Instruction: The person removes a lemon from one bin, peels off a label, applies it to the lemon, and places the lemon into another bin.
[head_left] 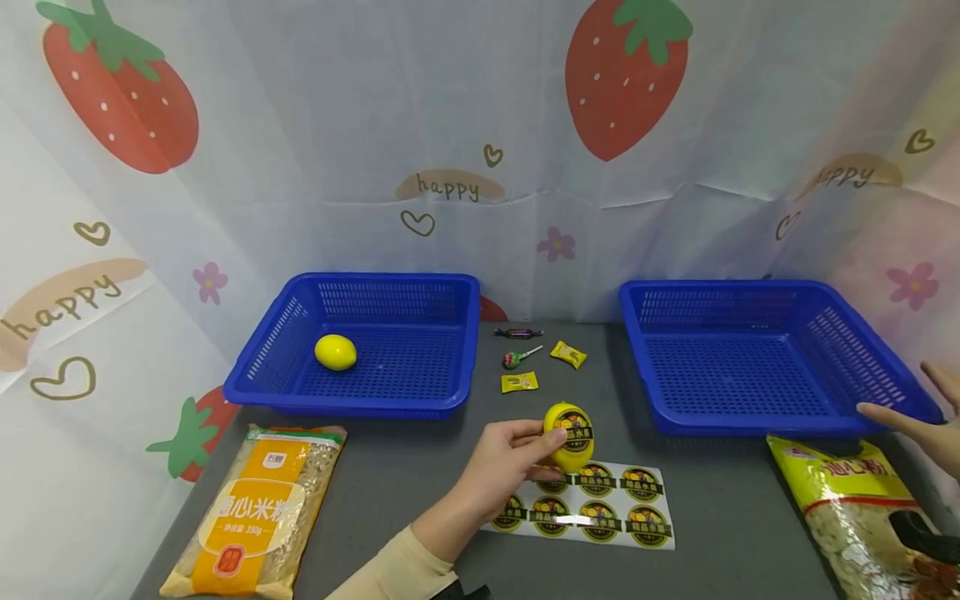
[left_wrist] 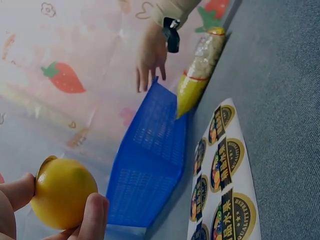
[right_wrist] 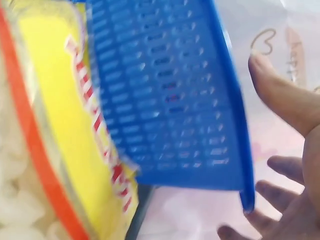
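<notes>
In the head view my left hand (head_left: 504, 467) pinches a yellow lemon (head_left: 564, 458) between thumb and fingers. A round black and gold sticker (head_left: 577, 432) is on the lemon's face. Beneath the hand lies a white sheet of stickers (head_left: 654, 533), partly covered by it. The left wrist view shows the lemon (left_wrist: 65, 195) held above the table. At the far right, my right hand (head_left: 926, 429) is beside the front right corner of a blue basket (head_left: 738, 429). Its fingers are spread and hold nothing in the right wrist view; whether they touch the rim I cannot tell.
Another blue basket (head_left: 352, 406) at the left has a second lemon (head_left: 335, 352) in it. Between the baskets lie a lollipop (head_left: 512, 360) and several wrapped candies (head_left: 568, 354). Food bags stand at the left (head_left: 251, 517) and right (head_left: 855, 508) ends of the table.
</notes>
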